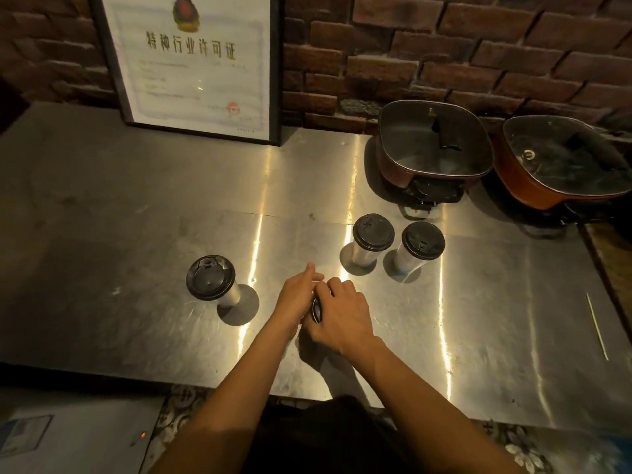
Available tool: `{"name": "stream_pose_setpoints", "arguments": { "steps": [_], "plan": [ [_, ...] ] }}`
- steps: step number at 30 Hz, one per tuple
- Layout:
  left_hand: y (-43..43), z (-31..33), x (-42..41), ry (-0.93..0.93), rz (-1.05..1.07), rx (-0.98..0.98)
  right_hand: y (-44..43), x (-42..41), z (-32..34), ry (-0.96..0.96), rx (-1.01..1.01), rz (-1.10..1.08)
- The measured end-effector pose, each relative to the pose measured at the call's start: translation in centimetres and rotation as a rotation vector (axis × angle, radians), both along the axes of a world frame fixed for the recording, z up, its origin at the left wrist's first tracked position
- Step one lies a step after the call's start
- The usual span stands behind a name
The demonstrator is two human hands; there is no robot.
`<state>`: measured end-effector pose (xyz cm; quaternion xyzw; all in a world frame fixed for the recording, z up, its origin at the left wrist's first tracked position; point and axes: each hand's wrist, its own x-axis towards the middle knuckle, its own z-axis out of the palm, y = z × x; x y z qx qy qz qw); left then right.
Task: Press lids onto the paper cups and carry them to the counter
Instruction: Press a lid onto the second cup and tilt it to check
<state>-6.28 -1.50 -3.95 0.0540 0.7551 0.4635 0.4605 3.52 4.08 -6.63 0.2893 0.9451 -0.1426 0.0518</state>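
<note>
Paper cups stand in three places on the steel table [119, 206], each already capped with a black top. The left cup [213, 280] stands alone, well apart from the others. The middle cup [372, 234] and the right cup [423, 241] stand just beside each other without touching, nearer the far side. All three are upright. Between the left cup and that pair, close to the person's edge of the table, both hands meet over a fourth black lid [317, 309], of which only a narrow dark strip shows in the gap between them. What lies under this lid is covered by the hands, so it cannot be told whether it is seated on a cup. The right hand [342, 316] lies over the lid with its fingers curled down around the rim, gripping it. The left hand [297, 299] comes in from the other side with its fingers fairly straight and pointing forward, laid against the lid's edge, the thumb raised. At the back right of the table two electric pots [434, 148] with glass covers sit side by side, tilted against the brick wall [478, 46]. A framed certificate [191, 63] leans on that wall at the back left. A thin pale stick [596, 326] lies flat near the table's right edge, well apart from the cups.
</note>
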Motion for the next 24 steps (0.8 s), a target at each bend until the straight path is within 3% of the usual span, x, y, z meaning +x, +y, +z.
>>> {"name": "stream_pose_setpoints", "arguments": {
  "steps": [7, 10, 13, 15, 17, 20, 24],
  "plan": [
    [-0.7, 0.4, 0.1, 0.009, -0.002, 0.003, 0.0, -0.3, 0.1, -0.011, -0.011, -0.026],
    [-1.5, 0.0, 0.0, 0.021, -0.041, -0.024, 0.5, -0.3, 1.0, 0.072, -0.074, -0.111],
    [-3.0, -0.7, -0.3, 0.144, -0.116, -0.050, 2.1, 1.1, 2.5, 0.297, -0.406, -0.473],
    [-4.1, -1.1, -0.6, 0.197, -0.149, -0.067, 3.1, 2.6, 3.7, 0.462, -0.807, -0.828],
    [-5.0, -0.5, -0.7, 0.140, -0.161, -0.043, 3.2, 4.1, 4.7, 0.540, -1.152, -1.014],
    [-5.8, 1.5, -0.7, 0.042, -0.186, -0.001, 2.4, 5.5, 6.2, 0.602, -1.358, -1.018],
    [-6.4, 3.8, -0.6, 0.063, -0.148, 0.038, 1.5, 5.6, 7.8, 0.683, -1.391, -0.975]
  ]
}}
